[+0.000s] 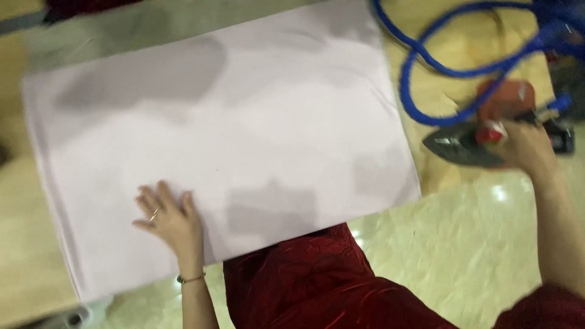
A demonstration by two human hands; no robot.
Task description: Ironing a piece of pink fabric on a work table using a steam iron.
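Two hands busy: left hand [169, 219] flat, fingers released, pressing near-left part of pale cloth [231, 128] spread on bench [439, 85]; right hand [525, 146] clenched, grasping iron [472, 141], right of cloth, beside blue cord [451, 67].

Pale table [24, 268], white cloth [244, 122] spread flat across it, blue cord [426, 67] looped beside

A glossy floor [463, 256] of pale, cream-coloured tiles is seen at the near right, and small bright spots of light are reflected in it. A yellowish tabletop [24, 256] is shown at the left edge and again at the far right. A dark red shape [85, 5] is glimpsed at the far left, too blurred to be identified.
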